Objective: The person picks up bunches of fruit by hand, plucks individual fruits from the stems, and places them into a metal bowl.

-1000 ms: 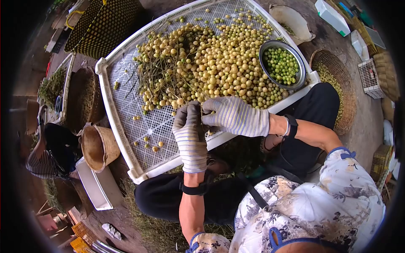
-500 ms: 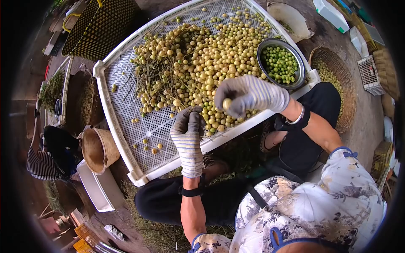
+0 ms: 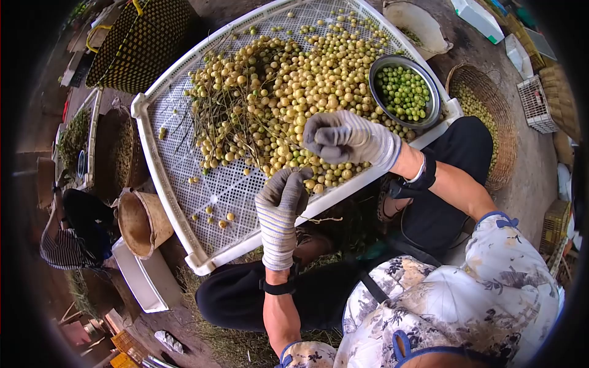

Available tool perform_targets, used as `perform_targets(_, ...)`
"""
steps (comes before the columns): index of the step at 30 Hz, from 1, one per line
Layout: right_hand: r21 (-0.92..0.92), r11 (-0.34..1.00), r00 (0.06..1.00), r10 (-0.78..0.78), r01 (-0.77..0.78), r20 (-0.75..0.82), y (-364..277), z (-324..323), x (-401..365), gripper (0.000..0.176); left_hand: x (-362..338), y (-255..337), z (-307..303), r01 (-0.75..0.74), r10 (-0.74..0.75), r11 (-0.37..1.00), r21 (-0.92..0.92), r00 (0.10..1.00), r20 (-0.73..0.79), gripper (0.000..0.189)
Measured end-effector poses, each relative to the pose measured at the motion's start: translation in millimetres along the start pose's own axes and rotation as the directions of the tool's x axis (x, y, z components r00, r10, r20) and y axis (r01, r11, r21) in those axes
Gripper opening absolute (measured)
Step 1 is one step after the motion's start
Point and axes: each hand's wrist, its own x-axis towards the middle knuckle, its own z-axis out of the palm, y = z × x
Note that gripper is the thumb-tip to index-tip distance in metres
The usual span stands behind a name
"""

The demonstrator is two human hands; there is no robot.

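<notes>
A white perforated tray point(image 3: 175, 211) holds a heap of yellowish round fruits point(image 3: 313, 83) and thin stems point(image 3: 230, 116). My left hand point(image 3: 281, 205), in a striped glove with dark fingertips, is closed at the tray's near edge; a thin twig point(image 3: 322, 219) sticks out beside it over the rim. Above and right of it, my gloved right hand point(image 3: 350, 138) is closed over the fruits, and its curled fingers hide anything inside. A metal bowl of green fruits point(image 3: 402, 92) stands on the tray's right side.
Right of the tray stands a wicker basket point(image 3: 503, 144) with fruits. A yellow-and-black woven basket point(image 3: 144, 49) is at the upper left, a tan bucket point(image 3: 144, 224) and white bin point(image 3: 140, 279) at the left. A person in striped clothing point(image 3: 61, 248) is at the far left.
My right hand has moved slightly left, and the pale fruit at its fingertips no longer shows. My left hand has shifted slightly right and turned; a twig now sticks out beside it.
</notes>
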Motion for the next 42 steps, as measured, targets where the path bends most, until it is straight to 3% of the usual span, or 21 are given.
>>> perform_targets(5, -0.165, 0.986, 0.991, -0.041, 0.019, -0.129, -3.5, 9.3, 8.4, 0.048, -6.5, 13.2, -5.6, 0.031, -0.024, 0.998, -0.050, 0.990, 0.139, 0.025)
perform_targets(7, -0.199, 0.976, 0.996, 0.092, -0.088, 0.010, 0.1, 13.2, 8.9, 0.052, -8.4, 13.6, -2.6, 0.062, -0.048, 0.995, -0.076, 0.983, 0.175, 0.024)
perform_targets(9, -0.240, 0.971, 0.996, 0.045, -0.025, 0.077, 12.6, 12.7, 15.2, 0.047, -11.8, 13.7, -0.4, 0.073, -0.062, 0.996, -0.055, 0.982, 0.178, 0.026)
perform_targets(13, -0.118, 0.992, 0.996, 0.060, -0.052, 0.061, -1.7, 23.8, 4.6, 0.045, -13.5, 7.0, -7.4, 0.077, -0.053, 0.988, -0.131, 0.983, 0.178, 0.028)
perform_targets(16, -0.071, 0.995, 0.998, -0.066, 0.067, 0.012, -17.5, 13.0, 6.7, 0.040, -20.0, 16.5, -18.8, 0.075, -0.041, 0.954, -0.291, 0.992, 0.123, 0.027)
perform_targets(17, -0.110, 0.985, 0.989, -0.138, 0.131, -0.055, -25.1, 4.0, 9.0, 0.039, -25.1, 26.7, -24.6, 0.038, -0.004, 0.949, -0.312, 0.994, 0.108, 0.028)
perform_targets(18, -0.309, 0.934, 0.964, -0.229, 0.179, -0.135, -42.2, 0.9, 8.4, 0.039, -34.8, 45.9, -26.6, -0.089, 0.086, 0.977, -0.192, 0.996, -0.024, 0.027)
perform_targets(19, -0.498, 0.844, 0.924, -0.330, 0.197, -0.194, -60.4, -3.9, 8.2, 0.038, -44.6, 67.8, -33.8, -0.223, 0.216, 0.974, -0.034, 0.967, -0.138, 0.026)
perform_targets(20, -0.749, 0.618, 0.860, -0.492, 0.238, -0.133, -73.4, -17.6, 12.4, 0.040, -55.8, 79.0, -54.7, -0.344, 0.338, 0.939, 0.013, 0.912, -0.232, 0.026)
perform_targets(21, -0.960, 0.274, 0.770, -0.625, 0.061, -0.129, -81.4, -28.8, 18.9, 0.041, -72.7, 96.1, -67.6, -0.467, 0.498, 0.866, 0.179, 0.778, -0.384, 0.027)
perform_targets(23, -0.878, -0.457, 0.666, -0.701, -0.144, 0.255, -91.3, -40.4, 18.9, 0.040, -107.4, 116.2, -107.1, -0.488, 0.686, 0.727, 0.483, 0.516, -0.512, 0.033)
perform_targets(25, -0.994, -0.032, 0.856, -0.511, -0.104, -0.073, -76.4, -16.5, 22.6, 0.039, -151.7, 119.4, -149.3, -0.246, 0.766, 0.634, 0.733, 0.335, -0.549, 0.039)
perform_targets(26, -0.997, 0.011, 0.933, -0.350, -0.081, -0.079, -64.8, -2.3, 23.5, 0.045, -176.8, 113.9, -169.9, -0.059, 0.785, 0.589, 0.806, 0.277, -0.554, 0.042)
perform_targets(27, -0.995, -0.069, 0.976, -0.210, -0.073, -0.057, -49.9, 8.8, 25.5, 0.052, -202.5, 102.8, -189.0, 0.155, 0.779, 0.546, 0.824, 0.268, -0.567, 0.045)
perform_targets(28, -0.949, -0.315, 0.995, -0.088, 0.012, 0.042, -27.6, 0.8, 30.2, 0.057, -231.7, 88.2, -209.0, 0.372, 0.766, 0.483, 0.793, 0.260, -0.588, 0.048)
perform_targets(29, -0.908, -0.418, 1.000, 0.025, 0.020, 0.010, -20.2, 15.9, 27.1, 0.060, -262.7, 69.1, -225.9, 0.566, 0.742, 0.401, 0.720, 0.260, -0.618, 0.052)
perform_targets(32, -0.939, -0.338, 0.992, 0.120, 0.063, 0.023, 10.2, -1.4, 41.0, 0.056, -364.6, -2.6, -271.2, 0.925, 0.613, 0.092, 0.368, 0.239, -0.753, 0.061)
perform_targets(35, -0.925, -0.338, 0.980, 0.158, 0.171, 0.123, 9.5, 5.9, 42.9, 0.049, -435.6, -62.9, -287.4, 0.974, 0.459, -0.172, 0.144, 0.209, -0.863, 0.071)
perform_targets(38, -0.833, -0.499, 0.967, 0.201, 0.241, 0.159, 13.9, -4.1, 39.9, 0.042, -447.4, -66.0, -287.7, 0.945, 0.455, -0.262, 0.195, 0.299, -0.839, 0.080)
perform_targets(41, -0.975, 0.181, 0.987, 0.122, -0.127, -0.106, 11.2, -10.7, 46.3, 0.036, -388.8, -6.4, -254.2, 0.851, 0.467, -0.339, 0.402, 0.523, -0.713, 0.083)
perform_targets(42, -0.959, 0.074, 0.958, -0.111, 0.273, 0.264, 19.9, -34.8, 58.5, 0.029, -355.0, 14.4, -241.6, 0.864, 0.479, -0.319, 0.389, 0.501, -0.721, 0.060)
